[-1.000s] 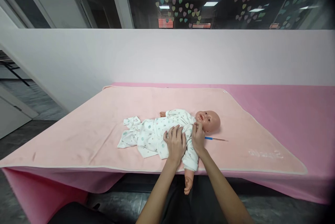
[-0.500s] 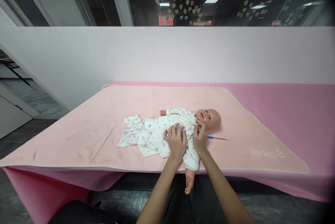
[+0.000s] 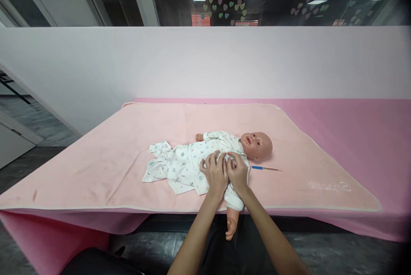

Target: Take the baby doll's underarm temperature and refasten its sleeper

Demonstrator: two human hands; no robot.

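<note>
A baby doll [image 3: 257, 145] lies on its back on a light pink blanket [image 3: 128, 155], head to the right, dressed in a white printed romper [image 3: 183, 163]. One doll arm hangs over the table's front edge. My left hand [image 3: 214, 172] rests on the doll's chest, fingers pinching the romper's front. My right hand [image 3: 238, 172] sits right beside it, fingers curled on the romper fabric near the collar. The two hands touch each other.
A thin stick with a blue handle [image 3: 265, 168] lies on the blanket just right of the doll's neck. A darker pink cover [image 3: 353, 125] spreads to the right. A white partition wall [image 3: 205, 61] stands behind the table. Dark floor lies below the front edge.
My right hand has moved left from the doll's chin and collar down to the chest, next to my left hand. The left hand has stayed in place.
</note>
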